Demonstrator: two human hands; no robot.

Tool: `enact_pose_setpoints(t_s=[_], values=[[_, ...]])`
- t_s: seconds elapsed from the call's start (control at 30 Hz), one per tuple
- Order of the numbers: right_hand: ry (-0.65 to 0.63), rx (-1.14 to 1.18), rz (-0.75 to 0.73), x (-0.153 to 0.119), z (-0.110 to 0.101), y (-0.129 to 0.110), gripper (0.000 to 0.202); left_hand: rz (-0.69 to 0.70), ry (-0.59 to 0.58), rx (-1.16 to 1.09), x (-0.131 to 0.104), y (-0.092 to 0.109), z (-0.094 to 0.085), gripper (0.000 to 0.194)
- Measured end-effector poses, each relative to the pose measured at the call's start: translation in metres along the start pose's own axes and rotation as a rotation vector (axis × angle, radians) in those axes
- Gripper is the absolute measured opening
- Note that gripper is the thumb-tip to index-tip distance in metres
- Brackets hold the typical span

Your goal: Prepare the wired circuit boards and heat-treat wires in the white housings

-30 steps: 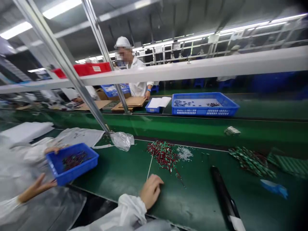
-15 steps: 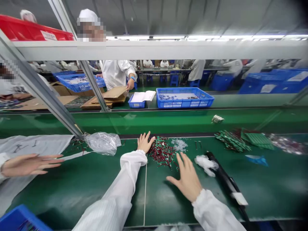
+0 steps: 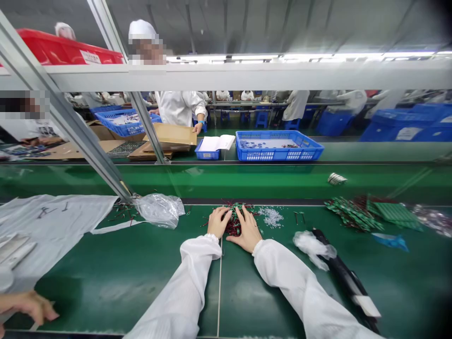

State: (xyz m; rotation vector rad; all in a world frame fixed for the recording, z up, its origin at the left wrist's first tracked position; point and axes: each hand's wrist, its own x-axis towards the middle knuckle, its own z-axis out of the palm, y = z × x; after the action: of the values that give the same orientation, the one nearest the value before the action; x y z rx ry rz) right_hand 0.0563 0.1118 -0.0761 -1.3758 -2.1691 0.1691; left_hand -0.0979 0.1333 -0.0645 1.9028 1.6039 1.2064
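"Both hands are at the pile of red and green parts (image 3: 233, 226) now, aren't they?"

"Yes. It lies on the green bench (image 3: 169, 278), between them. Half a second ago the left hand (image 3: 217, 222) touched only its left edge, and the right hand (image 3: 250, 230) was spread open in front of it, to the right."

"And now?"

"The right hand has come in over the pile's right side. The two are apart, fingers spread and curved around the parts, covering much of them. Whether any piece is pinched, I can't tell."

"What's just beside the pile?"

"The patch of pale grains (image 3: 271, 217), to its right, then two small upright-looking pieces (image 3: 299, 217). Nearer us, the crumpled clear plastic (image 3: 312, 247) still touches the black tool (image 3: 344, 275). Beyond are the green strips (image 3: 353, 213) and a blue scrap (image 3: 391, 241)."

"And leftward?"

"A clear bag (image 3: 160, 210), then the white sheet (image 3: 63, 216). The neighbour's hand (image 3: 30, 306) was stretched out over that sheet. It has dropped to the near edge of the bench, at the lower left."

"Across the way?"

"A person in white (image 3: 176, 108) still has a hand on the brown cardboard (image 3: 175, 134)."
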Motion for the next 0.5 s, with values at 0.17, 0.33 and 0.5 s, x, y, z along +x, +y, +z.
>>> enact_pose_setpoints(t_s=[0.17,0.33,0.5], values=[[0.036,0.023,0.036,0.007,-0.001,-0.007,0.090,-0.104,0.158,-0.158,-0.015,0.011,0.013,0.028],[0.098,0.138,0.074,0.016,0.001,-0.016,0.070,-0.203,0.340,-0.391,-0.017,0.021,0.028,0.029],[0.266,0.289,0.070,0.020,0.007,-0.029,0.055,-0.286,0.502,-0.682,-0.009,0.032,0.034,0.031]])
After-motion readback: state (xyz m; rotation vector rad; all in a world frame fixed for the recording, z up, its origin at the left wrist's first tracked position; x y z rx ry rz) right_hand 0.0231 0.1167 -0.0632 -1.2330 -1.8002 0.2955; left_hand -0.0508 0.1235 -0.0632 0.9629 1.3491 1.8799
